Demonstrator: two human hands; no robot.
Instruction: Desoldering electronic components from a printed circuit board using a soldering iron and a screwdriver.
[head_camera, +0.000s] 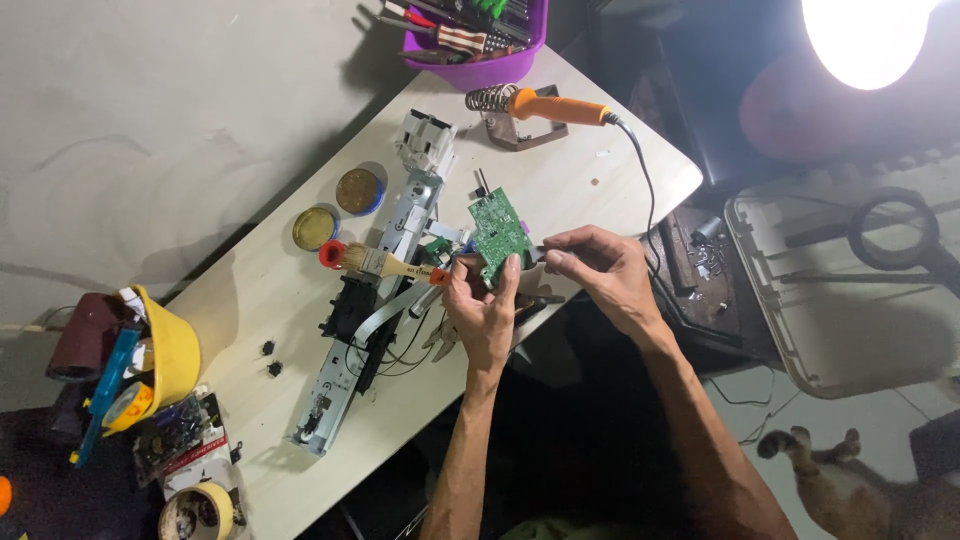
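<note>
Both hands meet over the desk's (600, 170) near edge. Left hand (484, 312) grips the green circuit board (498, 233), upright, long axis near-to-far; right hand (597, 266) pinches its right edge.

Your left hand (483, 305) grips the lower edge of the green circuit board (498, 232) while your right hand (592, 262) pinches its right side, above the pale table (560, 190) beside a paintbrush (385, 263) and an orange soldering iron (555, 107).
</note>
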